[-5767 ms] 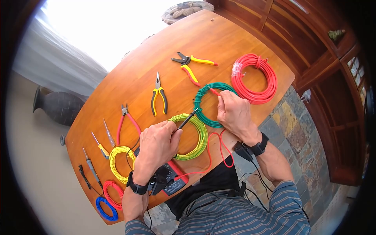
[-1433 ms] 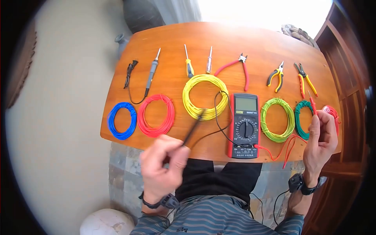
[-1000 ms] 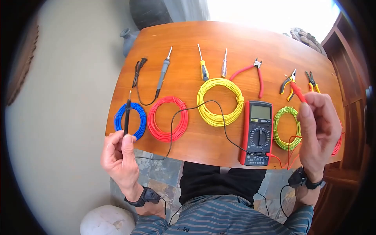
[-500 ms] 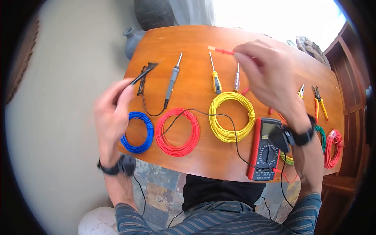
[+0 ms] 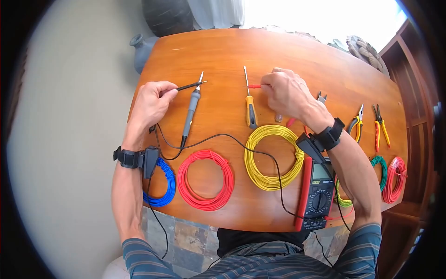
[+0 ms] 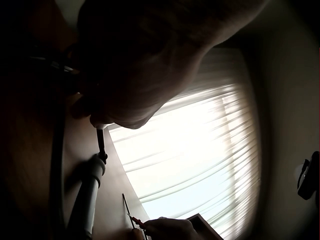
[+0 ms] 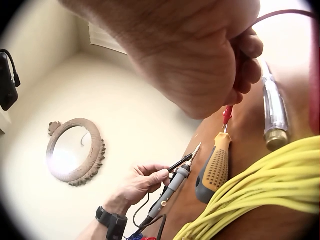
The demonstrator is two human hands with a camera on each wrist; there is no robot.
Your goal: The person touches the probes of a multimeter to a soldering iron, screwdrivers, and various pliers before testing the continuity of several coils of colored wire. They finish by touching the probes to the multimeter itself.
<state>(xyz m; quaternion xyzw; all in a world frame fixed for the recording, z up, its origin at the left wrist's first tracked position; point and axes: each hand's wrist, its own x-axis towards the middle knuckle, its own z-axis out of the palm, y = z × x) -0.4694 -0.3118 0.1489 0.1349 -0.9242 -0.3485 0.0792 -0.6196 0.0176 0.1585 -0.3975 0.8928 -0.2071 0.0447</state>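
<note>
In the head view my left hand pinches a black multimeter probe. The probe's tip overlaps the metal tip of the grey soldering iron lying on the table. A red multimeter probe is gripped by my right hand, its tip right at the shaft of the yellow-and-grey screwdriver. From the right wrist view, the red probe points down just above the screwdriver handle. Both leads run to the red-and-black multimeter, partly hidden behind my right wrist.
Coils of blue, red and yellow wire line the table's near side. Long-nose pliers and wire strippers lie at the right. A clear-handled tester sits beside the screwdriver. The black lead crosses the coils.
Both hands, each holding its probe, have moved from the coils on the right across to the far tools. The black probe has come to the soldering iron, the red one to the screwdriver.
</note>
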